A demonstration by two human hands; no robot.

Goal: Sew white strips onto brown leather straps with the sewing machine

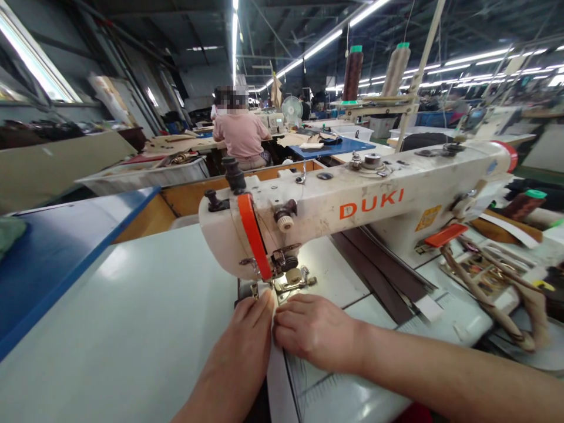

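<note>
A white strip [279, 382] with a dark edge runs lengthwise from the table's front up to the needle area of a white sewing machine [326, 200] lettered "DUKI". My left hand [251, 323] lies along the strip's left side, fingers together and closed on it just before the presser foot. On the other side my right hand [312, 329] has curled fingers gripping the strip's right edge, close beside the left fingertips. The metal guide [297, 282] sits right of the needle, just beyond my right knuckles. My hands partly hide the strip between them.
Dark brown strips [379, 264] lie under the machine arm. To the right are a tray of small parts [480, 270] and a brown thread cone [524, 205]. A blue-edged table [79, 235] adjoins at left. A person in pink [242, 138] sits ahead at another machine.
</note>
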